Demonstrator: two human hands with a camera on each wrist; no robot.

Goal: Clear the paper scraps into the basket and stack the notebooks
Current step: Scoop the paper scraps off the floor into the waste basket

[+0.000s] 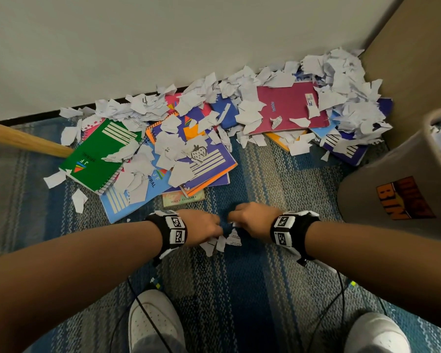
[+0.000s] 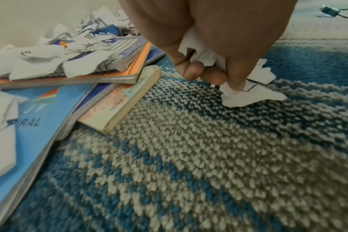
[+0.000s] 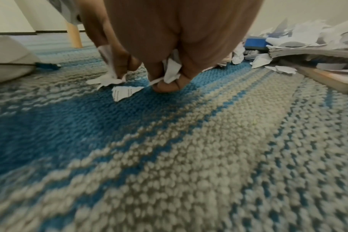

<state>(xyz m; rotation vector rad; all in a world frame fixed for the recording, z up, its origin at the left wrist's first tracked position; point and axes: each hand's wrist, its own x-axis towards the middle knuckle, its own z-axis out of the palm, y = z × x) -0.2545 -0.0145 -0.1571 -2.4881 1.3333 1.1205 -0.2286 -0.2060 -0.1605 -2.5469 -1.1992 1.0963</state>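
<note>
Both hands, left hand (image 1: 204, 226) and right hand (image 1: 252, 220), clutch paper scraps (image 1: 224, 240) in curled fingers. Dust bin (image 1: 392, 179) stands just right of the right hand, the nearer one.

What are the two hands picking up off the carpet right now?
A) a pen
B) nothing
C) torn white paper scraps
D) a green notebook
C: the left hand and the right hand each pinch torn white paper scraps low over the carpet.

Torn matt paper scraps (image 1: 223, 242) lie on rough woven carpet (image 1: 239, 289) beside glossy card-covered notebooks (image 1: 289, 108)
</note>
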